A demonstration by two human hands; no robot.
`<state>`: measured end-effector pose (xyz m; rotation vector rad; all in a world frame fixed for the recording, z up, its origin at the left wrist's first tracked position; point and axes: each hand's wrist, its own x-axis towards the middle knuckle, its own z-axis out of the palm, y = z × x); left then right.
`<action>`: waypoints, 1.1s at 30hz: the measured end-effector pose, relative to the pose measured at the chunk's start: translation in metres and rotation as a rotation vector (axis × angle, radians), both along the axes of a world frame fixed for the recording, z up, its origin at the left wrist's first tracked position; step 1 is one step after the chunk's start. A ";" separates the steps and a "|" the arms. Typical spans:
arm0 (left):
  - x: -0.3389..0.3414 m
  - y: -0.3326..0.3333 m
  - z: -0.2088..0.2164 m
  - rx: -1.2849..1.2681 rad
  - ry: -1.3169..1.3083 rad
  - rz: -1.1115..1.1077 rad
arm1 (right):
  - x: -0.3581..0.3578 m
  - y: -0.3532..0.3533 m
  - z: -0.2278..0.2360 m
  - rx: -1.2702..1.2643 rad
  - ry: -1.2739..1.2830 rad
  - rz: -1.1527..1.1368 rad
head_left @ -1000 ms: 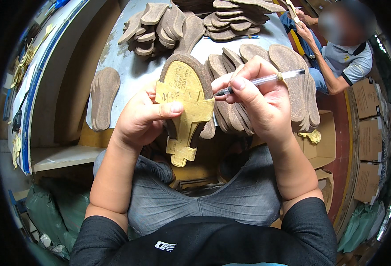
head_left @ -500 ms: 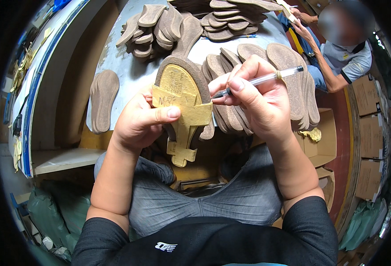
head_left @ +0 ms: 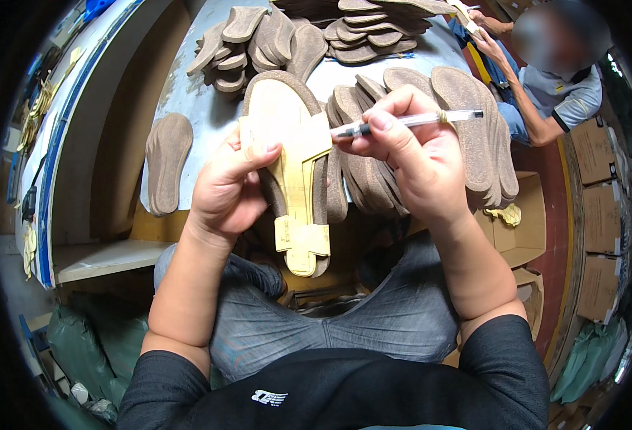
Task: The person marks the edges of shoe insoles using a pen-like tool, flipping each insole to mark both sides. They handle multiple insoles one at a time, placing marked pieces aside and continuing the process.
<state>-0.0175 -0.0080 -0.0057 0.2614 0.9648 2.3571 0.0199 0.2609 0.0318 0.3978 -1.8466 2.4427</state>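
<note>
My left hand (head_left: 231,183) grips a brown cork-like sole (head_left: 321,188) by its left side, thumb on top. Over that sole lies a yellow sole-shaped template (head_left: 298,188) with side tabs; its upper part is washed out by glare. My right hand (head_left: 421,154) is closed round a clear pen (head_left: 427,118) with a dark tip and a band near its back. The pen's tip is at the template's upper right tab, by the sole's edge; whether it touches I cannot tell. Behind my right hand a row of brown soles (head_left: 466,107) leans on the table.
More brown soles lie in piles (head_left: 248,43) at the table's far side, with a small stack (head_left: 167,165) at the left. A grey-white shelf unit (head_left: 108,261) stands at left. Open cardboard boxes (head_left: 527,215) stand at right. Another person (head_left: 556,100) works at far right.
The sole and template have tilted flatter and shifted slightly left, and glare now covers the template's upper part. My right hand and the pen have moved slightly left.
</note>
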 end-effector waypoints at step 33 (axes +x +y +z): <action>0.014 0.024 0.004 0.138 -0.168 0.112 | 0.006 -0.004 -0.002 0.131 0.143 -0.018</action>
